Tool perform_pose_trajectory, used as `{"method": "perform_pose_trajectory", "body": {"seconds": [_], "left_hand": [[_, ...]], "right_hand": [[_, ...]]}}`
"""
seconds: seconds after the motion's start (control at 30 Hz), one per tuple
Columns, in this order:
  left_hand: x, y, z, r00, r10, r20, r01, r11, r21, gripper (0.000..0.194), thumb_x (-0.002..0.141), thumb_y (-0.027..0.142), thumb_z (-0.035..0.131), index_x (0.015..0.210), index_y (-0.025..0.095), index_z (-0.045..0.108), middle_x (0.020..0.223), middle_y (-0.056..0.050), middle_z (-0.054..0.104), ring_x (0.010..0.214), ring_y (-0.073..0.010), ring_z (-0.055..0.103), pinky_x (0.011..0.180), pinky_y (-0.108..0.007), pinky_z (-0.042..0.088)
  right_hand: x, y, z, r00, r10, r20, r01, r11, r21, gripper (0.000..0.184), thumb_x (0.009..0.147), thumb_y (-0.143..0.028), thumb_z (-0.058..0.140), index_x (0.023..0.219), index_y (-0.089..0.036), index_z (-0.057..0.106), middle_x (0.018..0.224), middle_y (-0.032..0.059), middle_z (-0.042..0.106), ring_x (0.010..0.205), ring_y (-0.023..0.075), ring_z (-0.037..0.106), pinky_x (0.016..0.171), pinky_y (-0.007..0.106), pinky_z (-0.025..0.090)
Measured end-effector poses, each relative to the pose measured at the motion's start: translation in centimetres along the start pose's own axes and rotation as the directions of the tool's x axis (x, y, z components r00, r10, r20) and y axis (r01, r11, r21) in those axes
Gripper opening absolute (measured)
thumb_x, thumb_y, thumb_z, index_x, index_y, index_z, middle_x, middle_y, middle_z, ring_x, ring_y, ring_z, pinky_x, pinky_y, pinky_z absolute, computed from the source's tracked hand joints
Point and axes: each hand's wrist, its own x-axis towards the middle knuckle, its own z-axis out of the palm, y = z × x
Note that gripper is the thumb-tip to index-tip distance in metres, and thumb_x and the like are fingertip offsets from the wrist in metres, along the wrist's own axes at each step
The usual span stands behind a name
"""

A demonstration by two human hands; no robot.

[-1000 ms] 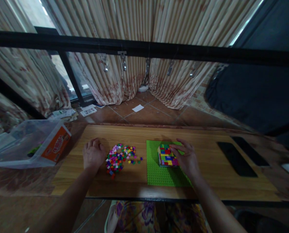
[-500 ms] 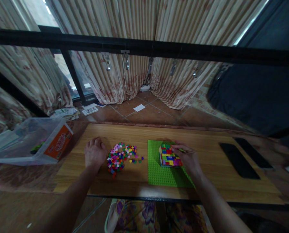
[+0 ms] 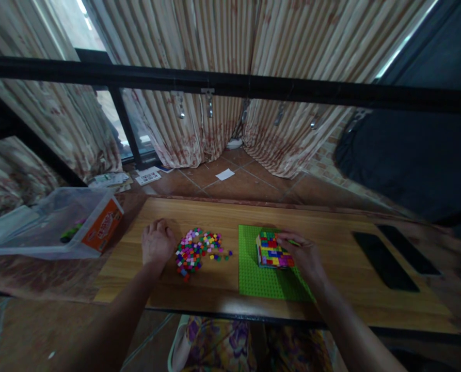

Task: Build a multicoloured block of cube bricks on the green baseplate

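Observation:
A block built of small multicoloured toy bricks (image 3: 271,252) stands on a green studded baseplate (image 3: 249,281). My right hand (image 3: 303,253) is at its far right corner, thumb and fingers pinched together against the top bricks. Whatever lies between those fingertips is too small to make out. My left hand (image 3: 158,243) rests on the table with its fingers curled under, and nothing shows in it. Just right of it spreads a pile of loose coloured bricks (image 3: 191,250), with a few stray ones between the pile and the baseplate.
The wooden table (image 3: 222,206) carries two flat black slabs (image 3: 385,261) on the right. To the left stands a clear plastic bin (image 3: 52,250) with an orange label. Behind the table run a dark metal bar (image 3: 230,85) and striped curtains (image 3: 210,41).
The whole view has shifted slightly, so everything sits a little further right. Both hands stay in nearly the same places relative to the bricks.

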Motion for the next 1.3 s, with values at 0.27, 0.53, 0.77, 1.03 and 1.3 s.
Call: {"method": "perform_pose_trajectory", "body": {"seconds": [0.27, 0.53, 0.77, 1.03, 1.3], "left_hand": [[-0.2, 0.3, -0.2, 0.998, -0.034, 0.043, 0.034, 0.999, -0.004, 0.036, 0.085, 0.023, 0.037, 0.109, 0.011, 0.061, 0.115, -0.017, 0.063, 0.105, -0.0307, 0.055, 0.092, -0.045, 0.041], [-0.4, 0.5, -0.4, 0.998, -0.053, 0.042, 0.053, 0.998, -0.013, 0.034, 0.085, 0.023, 0.040, 0.108, 0.011, 0.062, 0.115, -0.017, 0.062, 0.107, -0.0310, 0.054, 0.093, -0.045, 0.040], [-0.3, 0.4, -0.2, 0.997, -0.058, 0.051, 0.059, 0.998, -0.007, 0.034, 0.086, 0.022, 0.040, 0.109, 0.011, 0.061, 0.116, -0.017, 0.062, 0.107, -0.0313, 0.053, 0.094, -0.045, 0.040], [-0.4, 0.6, -0.3, 0.996, -0.072, 0.058, 0.073, 0.997, -0.016, 0.034, 0.086, 0.023, 0.040, 0.111, 0.011, 0.060, 0.119, -0.016, 0.061, 0.108, -0.0313, 0.053, 0.095, -0.044, 0.040], [-0.3, 0.4, -0.4, 0.998, -0.048, 0.047, 0.048, 0.999, 0.005, 0.034, 0.085, 0.023, 0.040, 0.109, 0.011, 0.061, 0.115, -0.016, 0.062, 0.105, -0.0311, 0.054, 0.093, -0.044, 0.041]], "right_hand": [[-4.4, -4.4, 1.8, 0.962, -0.270, 0.027, 0.272, 0.956, -0.111, 0.017, 0.078, -0.040, 0.068, 0.082, -0.024, 0.074, 0.097, 0.0069, 0.070, 0.091, 0.0222, 0.064, 0.084, 0.041, 0.051], [-6.7, -4.5, 10.4, 0.851, -0.331, 0.407, 0.484, 0.797, -0.362, 0.025, 0.089, -0.018, 0.049, 0.097, -0.024, 0.072, 0.092, 0.0055, 0.071, 0.088, 0.0207, 0.064, 0.082, 0.035, 0.050], [-4.0, -2.7, 13.2, 0.797, -0.297, 0.526, 0.555, 0.703, -0.444, 0.026, 0.086, -0.009, 0.050, 0.089, -0.022, 0.073, 0.089, 0.0053, 0.070, 0.084, 0.0187, 0.062, 0.078, 0.030, 0.047], [-3.8, -2.4, 13.6, 0.776, -0.261, 0.575, 0.577, 0.661, -0.479, 0.020, 0.088, -0.014, 0.053, 0.084, -0.021, 0.072, 0.090, 0.0061, 0.068, 0.087, 0.0195, 0.061, 0.079, 0.030, 0.046], [-5.4, -4.7, 11.8, 0.805, -0.326, 0.495, 0.535, 0.759, -0.370, 0.022, 0.091, -0.021, 0.051, 0.085, -0.022, 0.072, 0.087, 0.0045, 0.067, 0.084, 0.0186, 0.061, 0.079, 0.030, 0.047]]}}
